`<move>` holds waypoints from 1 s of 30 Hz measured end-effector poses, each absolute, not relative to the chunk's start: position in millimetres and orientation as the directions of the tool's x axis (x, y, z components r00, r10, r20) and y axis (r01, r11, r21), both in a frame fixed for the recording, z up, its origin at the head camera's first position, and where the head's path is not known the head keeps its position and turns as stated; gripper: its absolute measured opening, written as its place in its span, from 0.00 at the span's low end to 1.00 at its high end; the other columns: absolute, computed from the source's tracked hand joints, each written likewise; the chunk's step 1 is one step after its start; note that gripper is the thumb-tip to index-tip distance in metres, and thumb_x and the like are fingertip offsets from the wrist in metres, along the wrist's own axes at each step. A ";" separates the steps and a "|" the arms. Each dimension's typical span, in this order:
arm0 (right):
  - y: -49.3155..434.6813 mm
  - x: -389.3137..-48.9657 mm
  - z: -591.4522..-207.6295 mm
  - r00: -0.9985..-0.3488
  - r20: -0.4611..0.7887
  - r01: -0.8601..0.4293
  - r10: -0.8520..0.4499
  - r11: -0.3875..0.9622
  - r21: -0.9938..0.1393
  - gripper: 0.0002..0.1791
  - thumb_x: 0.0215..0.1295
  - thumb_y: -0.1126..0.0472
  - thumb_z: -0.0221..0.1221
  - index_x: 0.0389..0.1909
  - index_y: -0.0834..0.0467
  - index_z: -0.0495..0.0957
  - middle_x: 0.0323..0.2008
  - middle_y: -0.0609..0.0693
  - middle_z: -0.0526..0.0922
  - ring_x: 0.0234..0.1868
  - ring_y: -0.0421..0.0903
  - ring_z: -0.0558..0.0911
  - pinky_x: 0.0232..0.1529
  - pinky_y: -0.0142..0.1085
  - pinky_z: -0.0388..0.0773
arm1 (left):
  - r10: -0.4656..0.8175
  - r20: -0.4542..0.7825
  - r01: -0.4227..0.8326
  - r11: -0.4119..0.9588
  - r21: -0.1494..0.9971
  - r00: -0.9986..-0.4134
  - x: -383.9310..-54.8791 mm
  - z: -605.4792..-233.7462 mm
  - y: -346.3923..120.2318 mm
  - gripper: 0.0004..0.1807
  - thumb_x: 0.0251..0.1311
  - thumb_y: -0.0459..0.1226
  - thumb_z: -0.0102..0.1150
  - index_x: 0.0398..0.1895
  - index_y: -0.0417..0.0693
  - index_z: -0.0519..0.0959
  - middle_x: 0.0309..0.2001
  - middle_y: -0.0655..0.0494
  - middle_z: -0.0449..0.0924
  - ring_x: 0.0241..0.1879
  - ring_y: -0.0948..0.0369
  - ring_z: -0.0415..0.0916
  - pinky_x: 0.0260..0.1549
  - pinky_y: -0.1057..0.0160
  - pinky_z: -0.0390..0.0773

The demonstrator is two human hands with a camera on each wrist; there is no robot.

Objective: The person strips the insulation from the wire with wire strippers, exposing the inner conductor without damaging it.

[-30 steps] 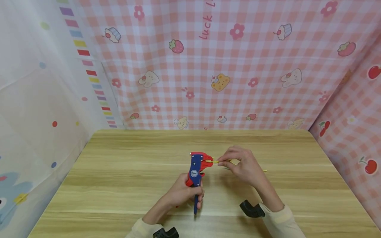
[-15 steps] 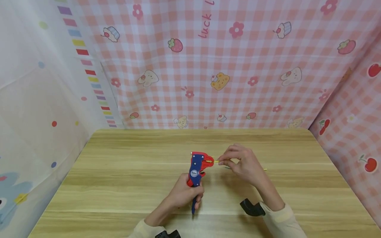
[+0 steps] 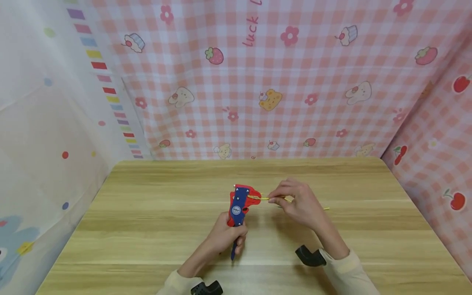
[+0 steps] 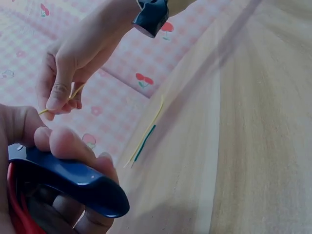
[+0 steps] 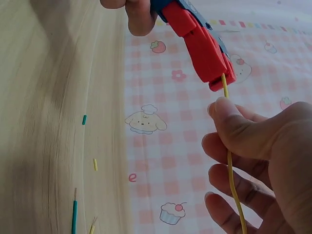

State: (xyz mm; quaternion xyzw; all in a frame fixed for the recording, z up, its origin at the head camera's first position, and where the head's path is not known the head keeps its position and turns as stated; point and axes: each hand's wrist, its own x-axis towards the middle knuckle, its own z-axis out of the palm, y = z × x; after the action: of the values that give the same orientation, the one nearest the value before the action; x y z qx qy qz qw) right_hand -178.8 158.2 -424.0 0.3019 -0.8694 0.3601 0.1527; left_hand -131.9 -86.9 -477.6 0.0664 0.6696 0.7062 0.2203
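Observation:
My left hand (image 3: pixel 229 234) grips a blue and red wire stripper (image 3: pixel 237 207) by its handles, fingers curled round them. The stripper stands upright above the table, its red nose pointing right. Between the thumb and fingertips of my right hand (image 3: pixel 295 200) is a yellow wire (image 5: pixel 232 178). The wire's end runs into the stripper's red nose (image 5: pixel 209 61), and the rest trails past my palm. In the left wrist view, another yellow wire (image 4: pixel 155 121) and a short green wire (image 4: pixel 144 143) lie side by side on the table. The wire's tip inside the nose is mostly hidden.
A small green sleeve piece (image 5: pixel 84 120) and a small yellow piece (image 5: pixel 95 165) lie on the wooden table (image 3: pixel 147 205). A pink checked curtain (image 3: pixel 317 123) hangs behind the table. Black camera mounts (image 3: pixel 310 257) sit at both wrists.
The stripper has shifted slightly left and up, a little away from my right fingers. A red part now shows at the back of its head. The view has moved slightly.

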 end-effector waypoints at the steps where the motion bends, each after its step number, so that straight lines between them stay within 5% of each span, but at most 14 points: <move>1: 159.7 -178.9 -423.2 -0.770 0.483 -0.637 -0.417 0.554 -0.536 0.05 0.58 0.65 0.73 0.32 0.51 0.90 0.28 0.38 0.86 0.34 0.36 0.78 0.33 0.32 0.79 | 0.401 -0.208 -0.232 -0.011 0.973 -0.892 -132.5 -477.0 -88.1 0.03 0.58 0.27 0.50 0.29 0.39 0.68 0.13 0.58 0.70 0.09 0.62 0.72 0.13 0.65 0.76; 8: 171.7 -180.3 -418.6 -0.784 0.468 -0.620 -0.408 0.525 -0.583 0.06 0.57 0.67 0.74 0.31 0.53 0.89 0.28 0.38 0.86 0.32 0.35 0.81 0.34 0.32 0.82 | 0.381 -0.233 -0.259 -0.017 0.966 -0.895 -136.6 -474.2 -96.2 0.02 0.60 0.28 0.50 0.34 0.36 0.69 0.15 0.58 0.73 0.11 0.61 0.75 0.17 0.63 0.80; 17: 179.0 -181.9 -417.8 -0.813 0.453 -0.580 -0.365 0.571 -0.581 0.05 0.63 0.64 0.70 0.34 0.49 0.89 0.32 0.40 0.88 0.33 0.36 0.83 0.37 0.38 0.86 | 0.439 -0.248 -0.301 -0.054 0.952 -0.864 -141.6 -473.6 -97.0 0.17 0.68 0.28 0.57 0.55 0.25 0.68 0.30 0.46 0.83 0.26 0.56 0.86 0.40 0.55 0.90; 30: 190.7 -189.4 -424.2 -0.845 0.461 -0.517 -0.271 0.636 -0.573 0.05 0.66 0.66 0.66 0.38 0.55 0.89 0.31 0.46 0.89 0.28 0.37 0.79 0.32 0.31 0.81 | 0.380 -0.292 -0.326 -0.028 0.945 -0.878 -150.7 -482.2 -106.5 0.16 0.69 0.32 0.59 0.53 0.28 0.71 0.31 0.46 0.87 0.29 0.52 0.89 0.38 0.49 0.90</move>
State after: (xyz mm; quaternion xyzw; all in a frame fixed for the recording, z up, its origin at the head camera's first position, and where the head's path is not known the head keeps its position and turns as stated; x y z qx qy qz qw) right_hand -189.4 190.7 -424.2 0.2216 -0.8886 0.3646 0.1686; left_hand -150.7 -106.5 -482.2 0.0208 0.6522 0.7166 0.2463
